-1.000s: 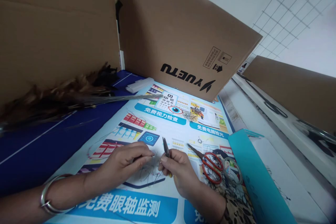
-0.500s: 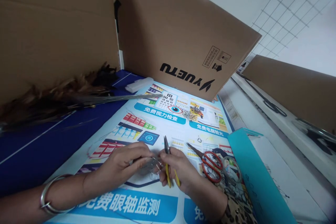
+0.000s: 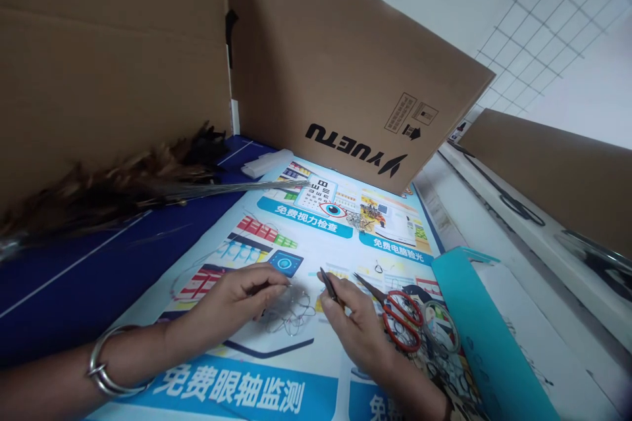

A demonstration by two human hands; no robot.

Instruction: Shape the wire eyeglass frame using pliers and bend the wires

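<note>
My left hand (image 3: 254,293), with a silver bangle (image 3: 101,362) on the wrist, is closed in a pinch. From its fingertips hangs a loose tangle of thin wire (image 3: 295,314) in fine loops. My right hand (image 3: 353,316) is wrapped round long-nose pliers (image 3: 330,286). The dark jaws point up and to the left, apart from the wire, and the handles are hidden in the palm. Beside my right hand lie scissors (image 3: 402,322) with red handles, and a round clear ring-shaped roll (image 3: 441,327).
A printed poster (image 3: 316,368) covers the table. At the right stands a turquoise box (image 3: 486,329), with small metal bits near it. Brown feathers (image 3: 128,171) and a bundle of thin rods (image 3: 237,189) lie at the left. Cardboard panels (image 3: 345,66) wall the back.
My right hand has moved away from the left and turned, so the pliers' yellow handles no longer show. The wire loops now hang in open view below the left fingertips.
</note>
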